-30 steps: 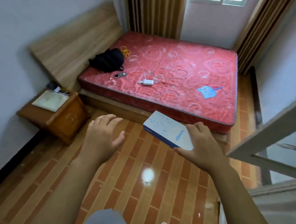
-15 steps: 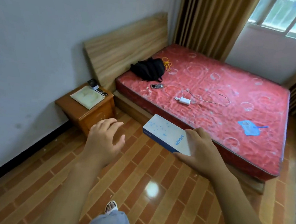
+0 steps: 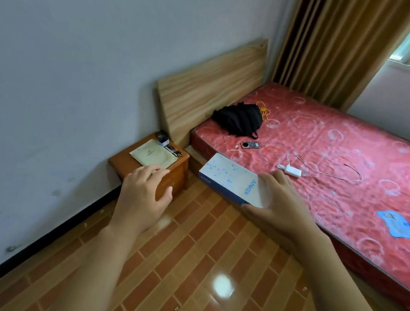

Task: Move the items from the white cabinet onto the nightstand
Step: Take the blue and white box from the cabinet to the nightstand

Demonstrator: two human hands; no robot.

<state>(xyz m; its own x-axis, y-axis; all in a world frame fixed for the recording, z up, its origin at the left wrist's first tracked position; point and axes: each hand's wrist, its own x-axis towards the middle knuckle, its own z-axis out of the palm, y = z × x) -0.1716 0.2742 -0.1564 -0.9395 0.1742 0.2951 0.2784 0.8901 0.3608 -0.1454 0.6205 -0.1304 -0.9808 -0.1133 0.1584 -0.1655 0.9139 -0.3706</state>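
In the corner by the grey wall, head view: wooden nightstand (image 3: 123, 164) beside the bed's wooden headboard (image 3: 211, 83), with a pale envelope (image 3: 153, 155), pens (image 3: 173, 150) and a small dark item (image 3: 162, 137) on top. Right hand (image 3: 278, 206) holds a white-and-blue box (image 3: 231, 179) marked ANKER, fingers wrapped around its near end, box up in the air between nightstand and mattress edge, tilted slightly, not touching either. Left hand (image 3: 143, 194) holds nothing, fingers relaxed and loosely spread, raised in front of the nightstand's near corner; contact cannot be told. Red mattress (image 3: 342, 189) carries a black bag (image 3: 238, 118), an orange cord (image 3: 265, 112) just behind the bag, a small dark gadget (image 3: 250, 145), a white charger (image 3: 292, 171) with cable, and a blue item (image 3: 395, 223). Brown tiled floor (image 3: 191, 263) below, tan curtain (image 3: 332, 47) at the window.
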